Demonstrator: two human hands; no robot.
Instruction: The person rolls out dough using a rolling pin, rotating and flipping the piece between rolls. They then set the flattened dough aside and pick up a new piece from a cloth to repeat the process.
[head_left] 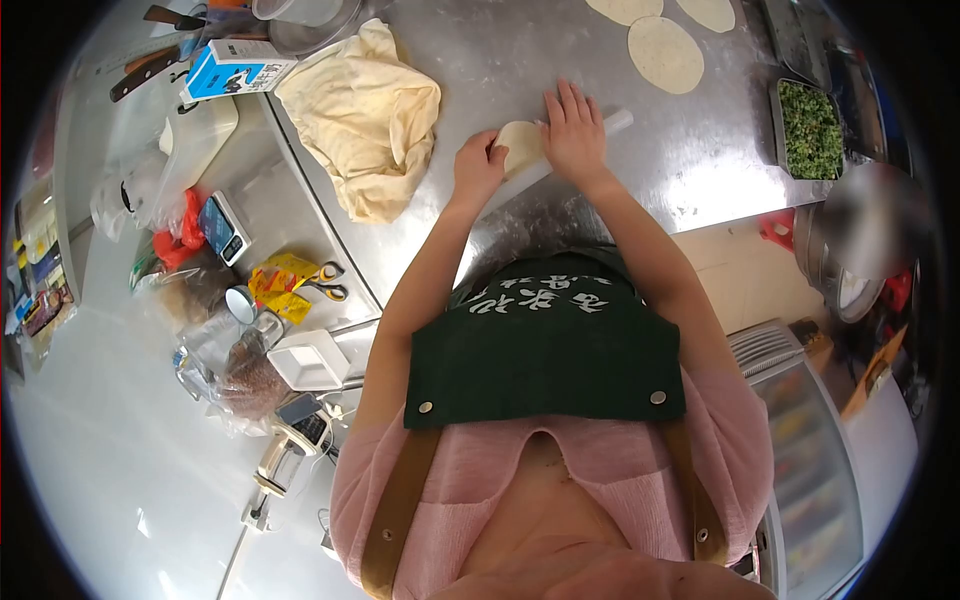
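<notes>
A small flat round of pale dough [519, 146] lies on the steel table [500, 60] between my two hands. My left hand [479, 167] pinches its left edge between thumb and fingers. Over a white rolling pin [619, 122], my right hand [576, 137] lies flat with fingers stretched forward, its thumb beside the dough. The pin slants from lower left to upper right, partly under that hand. Farther up the table are several rolled dough rounds [665, 55]. A cream cloth [372, 130] sits bunched to the left of my hands.
A metal tray of chopped greens [809, 130] stands at the table's right edge. On the left are a blue and white carton [236, 70], a knife [146, 77], scissors [328, 281], a digital device [222, 228], a white square container [307, 360] and plastic bags.
</notes>
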